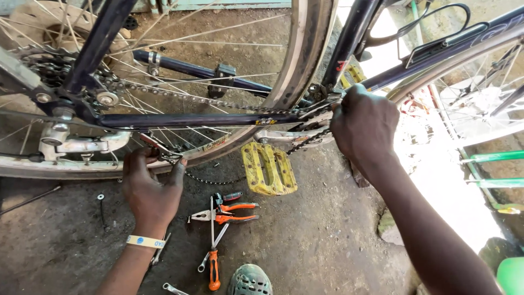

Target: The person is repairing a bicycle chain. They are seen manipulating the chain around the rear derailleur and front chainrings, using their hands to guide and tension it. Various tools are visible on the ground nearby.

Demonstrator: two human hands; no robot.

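Bare dirt and concrete ground, tools scattered on it, dark-framed bicycle standing over it.

Grip first: left hand pinches the lower run of the chain just under the rear wheel rim, thumb and fingers closed narrow on it; a small metal piece sits at the fingertips, can't tell what. Right hand is a closed fist at the crank end of the chain, by the chainring; what it grips is hidden under the fingers.

Chain is on the bike: top run taut along the chainstay to the rear sprockets, lower run hanging slack between the hands.

Risks as I read them:
- Fingers of both hands sit right at chain and teeth. If the yellow pedal or wheel turns, that's a pinch point.
- Slack run could drop off the chainring if the right hand lets go.
- Spokes close to the left knuckles.
- Orange-handled pliers, screwdriver and spanner lie beside a shoe; easy to step on or kick.
- Loose bolt on the ground could get lost in the dirt.
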